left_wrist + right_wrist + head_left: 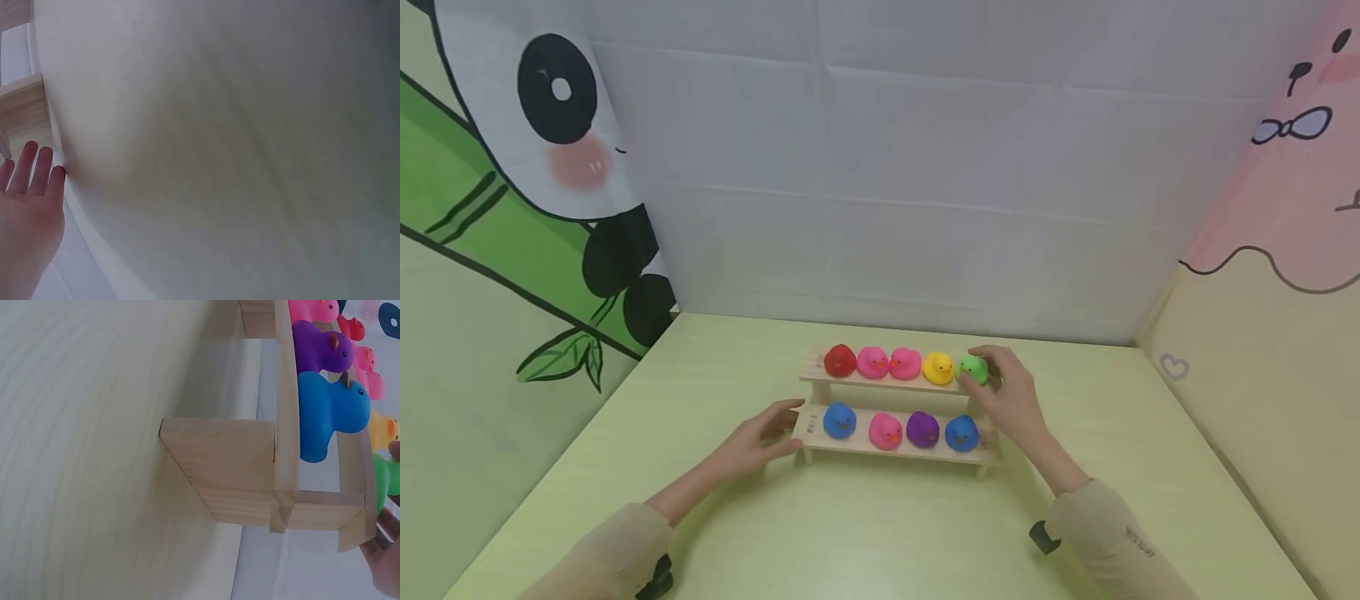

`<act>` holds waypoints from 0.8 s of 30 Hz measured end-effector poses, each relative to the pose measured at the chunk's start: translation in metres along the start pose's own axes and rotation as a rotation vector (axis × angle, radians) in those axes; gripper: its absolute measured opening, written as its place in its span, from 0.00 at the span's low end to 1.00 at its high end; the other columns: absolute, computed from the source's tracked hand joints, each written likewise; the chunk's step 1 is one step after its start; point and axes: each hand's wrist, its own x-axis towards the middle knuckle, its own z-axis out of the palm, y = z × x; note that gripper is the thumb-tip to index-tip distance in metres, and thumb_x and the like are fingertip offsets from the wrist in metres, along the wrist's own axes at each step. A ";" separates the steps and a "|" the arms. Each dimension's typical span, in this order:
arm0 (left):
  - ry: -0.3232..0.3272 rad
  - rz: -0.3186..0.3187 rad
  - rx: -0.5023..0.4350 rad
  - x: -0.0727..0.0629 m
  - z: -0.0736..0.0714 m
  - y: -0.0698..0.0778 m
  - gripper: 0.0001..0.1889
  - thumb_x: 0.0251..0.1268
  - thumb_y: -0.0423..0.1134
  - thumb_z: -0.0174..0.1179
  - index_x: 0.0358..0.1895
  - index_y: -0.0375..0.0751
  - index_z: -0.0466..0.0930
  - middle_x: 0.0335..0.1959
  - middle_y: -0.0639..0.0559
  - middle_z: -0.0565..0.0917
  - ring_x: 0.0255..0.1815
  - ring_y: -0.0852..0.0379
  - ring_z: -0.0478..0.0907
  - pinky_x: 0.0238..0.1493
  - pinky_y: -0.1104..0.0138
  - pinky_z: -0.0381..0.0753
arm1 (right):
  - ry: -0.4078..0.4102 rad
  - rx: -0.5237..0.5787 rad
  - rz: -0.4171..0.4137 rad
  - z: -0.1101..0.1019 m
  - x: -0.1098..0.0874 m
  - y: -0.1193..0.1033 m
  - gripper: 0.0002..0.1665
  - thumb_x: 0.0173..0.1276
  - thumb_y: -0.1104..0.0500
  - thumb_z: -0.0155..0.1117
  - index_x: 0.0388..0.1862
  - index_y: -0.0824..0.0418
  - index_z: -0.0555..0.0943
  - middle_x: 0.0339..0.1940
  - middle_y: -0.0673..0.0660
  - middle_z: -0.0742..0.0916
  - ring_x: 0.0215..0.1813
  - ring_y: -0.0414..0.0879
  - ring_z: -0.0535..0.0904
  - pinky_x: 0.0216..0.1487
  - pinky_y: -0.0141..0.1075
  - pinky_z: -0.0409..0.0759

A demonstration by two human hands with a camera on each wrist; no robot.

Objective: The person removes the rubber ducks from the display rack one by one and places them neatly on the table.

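Observation:
A two-tier wooden rack (pixel 895 454) holds small rubber ducks. My right hand (pixel 1011 400) pinches the green duck (pixel 974 367) at the right end of the upper tier, thumb in front and fingers behind. My left hand (pixel 756 437) is at the left end of the lower tier, thumb and fingers spread around its corner; the left wrist view shows its fingers (pixel 40 172) straight beside the wood. Left of the green duck are a yellow duck (pixel 938 367), two pink ducks and a red duck (pixel 840 361).
On the lower tier sit a blue duck (pixel 839 421), a pink duck (pixel 886 431), a purple duck (pixel 922 429) and another blue duck (pixel 962 433), with a gap beside the leftmost. The rack stands on a pale table (pixel 880 533), a white cloth wall (pixel 910 192) behind it.

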 end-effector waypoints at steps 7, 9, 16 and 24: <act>-0.007 -0.004 -0.090 0.002 0.004 -0.002 0.36 0.68 0.47 0.62 0.75 0.45 0.58 0.64 0.38 0.78 0.66 0.38 0.75 0.68 0.45 0.74 | 0.026 -0.015 0.074 0.005 -0.001 -0.001 0.24 0.62 0.56 0.73 0.56 0.60 0.78 0.52 0.58 0.83 0.55 0.53 0.82 0.60 0.44 0.84; -0.026 -0.001 -0.154 0.003 0.006 -0.003 0.36 0.69 0.43 0.62 0.76 0.45 0.56 0.65 0.38 0.77 0.67 0.38 0.74 0.68 0.49 0.74 | 0.032 -0.017 0.091 0.006 -0.002 -0.002 0.24 0.62 0.55 0.73 0.55 0.60 0.79 0.52 0.58 0.83 0.54 0.53 0.82 0.59 0.44 0.84; -0.058 -0.031 -0.321 0.004 0.013 -0.008 0.37 0.71 0.41 0.60 0.78 0.48 0.52 0.68 0.35 0.73 0.69 0.35 0.70 0.71 0.41 0.68 | 0.029 0.025 0.125 0.003 -0.004 -0.001 0.24 0.63 0.53 0.73 0.56 0.58 0.80 0.54 0.57 0.85 0.57 0.52 0.82 0.62 0.44 0.82; -0.059 -0.044 -0.348 0.006 0.009 -0.011 0.37 0.69 0.40 0.61 0.77 0.47 0.55 0.68 0.33 0.73 0.67 0.35 0.73 0.69 0.45 0.71 | 0.001 0.017 0.119 0.000 -0.004 0.004 0.28 0.63 0.47 0.71 0.61 0.52 0.80 0.59 0.58 0.86 0.60 0.54 0.80 0.66 0.52 0.76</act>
